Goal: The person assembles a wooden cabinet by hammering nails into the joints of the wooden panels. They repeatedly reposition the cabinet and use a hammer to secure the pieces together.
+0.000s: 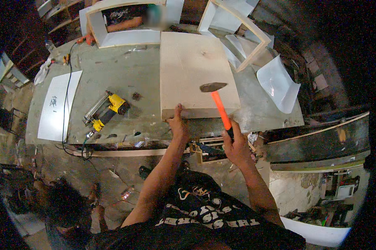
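Observation:
A pale wooden box (192,62) lies on the workbench with its broad flat face up. At its near left corner my left hand (179,128) grips the front edge, with the thumb up against it and the other fingers mostly hidden. My right hand (238,146) is closed round the dark lower grip of a hammer (221,109) with an orange handle. The hammer's rusty metal head shows over the right part of the box's face; whether it touches the wood I cannot tell.
A yellow and black nail gun (109,109) lies left on the workbench (142,83), beside a white sheet (59,106) crossed by a black hose. Wooden frames (254,54) and a curled clear sheet (279,85) are behind and right. Another person (67,208) is at lower left; another's arm (125,24) shows at the back.

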`<state>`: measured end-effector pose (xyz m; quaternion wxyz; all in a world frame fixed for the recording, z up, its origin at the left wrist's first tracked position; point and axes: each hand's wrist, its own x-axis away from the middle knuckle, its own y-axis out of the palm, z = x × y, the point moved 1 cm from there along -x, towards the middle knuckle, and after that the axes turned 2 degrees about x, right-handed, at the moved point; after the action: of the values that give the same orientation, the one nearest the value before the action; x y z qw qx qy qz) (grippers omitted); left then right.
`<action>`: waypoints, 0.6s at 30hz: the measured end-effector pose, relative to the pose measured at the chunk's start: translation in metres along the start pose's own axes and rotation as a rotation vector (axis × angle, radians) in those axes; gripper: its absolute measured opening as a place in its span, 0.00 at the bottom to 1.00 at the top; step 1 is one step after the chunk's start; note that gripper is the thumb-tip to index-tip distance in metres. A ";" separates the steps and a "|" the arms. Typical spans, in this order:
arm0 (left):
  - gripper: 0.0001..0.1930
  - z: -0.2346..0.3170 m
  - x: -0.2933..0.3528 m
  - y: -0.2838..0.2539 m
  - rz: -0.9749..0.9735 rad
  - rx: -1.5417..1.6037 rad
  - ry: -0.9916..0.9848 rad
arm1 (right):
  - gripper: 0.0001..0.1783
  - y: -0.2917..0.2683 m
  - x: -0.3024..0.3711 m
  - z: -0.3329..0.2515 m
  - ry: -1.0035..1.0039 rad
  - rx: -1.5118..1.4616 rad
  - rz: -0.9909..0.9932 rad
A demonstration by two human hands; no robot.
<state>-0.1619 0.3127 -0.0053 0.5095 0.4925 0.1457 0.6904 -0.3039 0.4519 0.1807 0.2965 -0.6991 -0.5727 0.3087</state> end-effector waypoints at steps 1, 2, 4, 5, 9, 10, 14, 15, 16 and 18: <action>0.40 -0.001 0.000 0.001 0.041 -0.043 0.006 | 0.29 -0.002 0.002 -0.001 0.026 0.092 -0.061; 0.41 -0.003 -0.002 0.001 0.078 -0.086 0.014 | 0.29 -0.002 0.000 -0.001 0.046 0.181 -0.112; 0.42 -0.007 -0.008 -0.002 0.113 -0.117 0.025 | 0.28 -0.002 0.001 0.000 0.051 0.333 -0.282; 0.42 -0.010 -0.013 -0.004 0.152 -0.146 0.005 | 0.28 -0.001 0.001 0.001 0.103 0.297 -0.292; 0.40 -0.019 -0.026 -0.016 0.125 -0.341 0.155 | 0.25 0.001 -0.001 0.001 -0.015 0.148 -0.081; 0.39 -0.018 -0.027 -0.016 0.096 -0.487 0.295 | 0.25 0.001 -0.002 0.002 -0.009 0.120 -0.047; 0.40 -0.015 -0.025 -0.010 0.098 -0.116 0.067 | 0.24 0.003 -0.015 0.008 0.087 0.316 -0.291; 0.41 -0.014 -0.021 -0.007 0.092 -0.109 0.058 | 0.23 0.002 -0.017 0.009 0.018 0.272 -0.200; 0.42 -0.012 -0.019 -0.005 0.098 -0.142 0.066 | 0.23 0.001 -0.018 0.011 -0.047 0.220 -0.117; 0.47 -0.011 -0.013 -0.002 0.101 -0.136 0.070 | 0.21 0.000 -0.017 0.015 -0.023 0.014 -0.019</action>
<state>-0.1697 0.3057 -0.0192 0.5010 0.4390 0.0914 0.7403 -0.3180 0.4362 0.1722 0.2976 -0.6880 -0.5805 0.3181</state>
